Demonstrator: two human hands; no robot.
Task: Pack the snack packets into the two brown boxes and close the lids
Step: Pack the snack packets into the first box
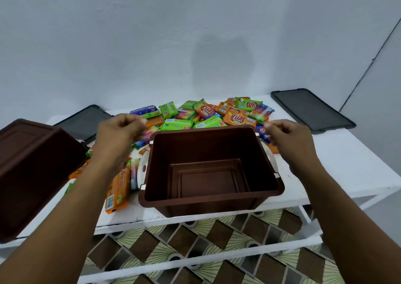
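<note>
Left hand (121,132) and right hand (288,138) flank the brown box (263,166), fingers loosely curled, gripping nothing. Snack packets (208,114) heaped behind.

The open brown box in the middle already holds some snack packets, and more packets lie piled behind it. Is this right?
Not quite: the head view shows the middle brown box open but empty, its floor bare. The snack packets lie piled behind it.
</note>
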